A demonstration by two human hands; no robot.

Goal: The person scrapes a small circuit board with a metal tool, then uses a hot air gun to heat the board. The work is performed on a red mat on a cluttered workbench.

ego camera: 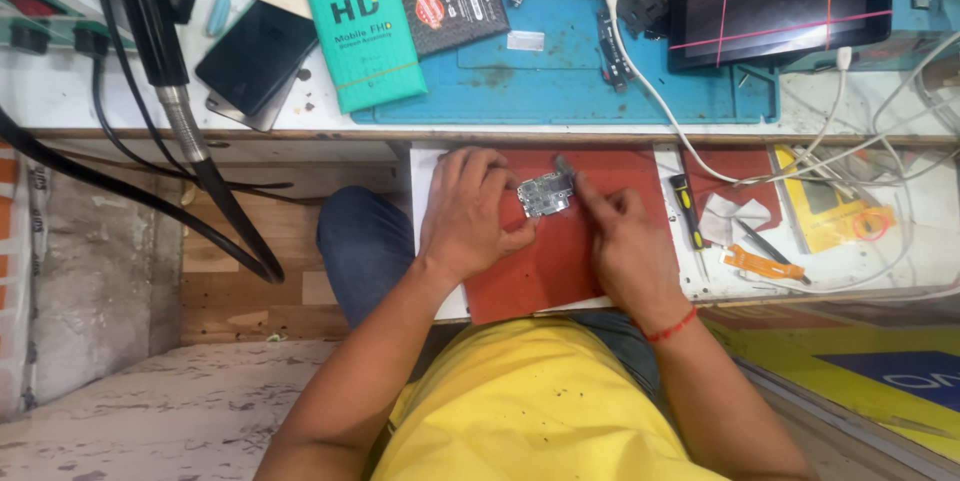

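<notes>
My left hand [470, 216] pinches the small circuit board [545, 193] over the red mat [530, 276] on the table; my right hand [625, 241] grips a thin tool [565, 169], tip touching the board.

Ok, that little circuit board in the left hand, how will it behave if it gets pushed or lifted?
The circuit board looks thin, flat and rigid, so it probably stays stiff rather than flopping. Small as it is, it is likely light and could skid on the red mat unless the left hand steadies it. Its exposed parts look fragile; the right hand should press gently.
</notes>
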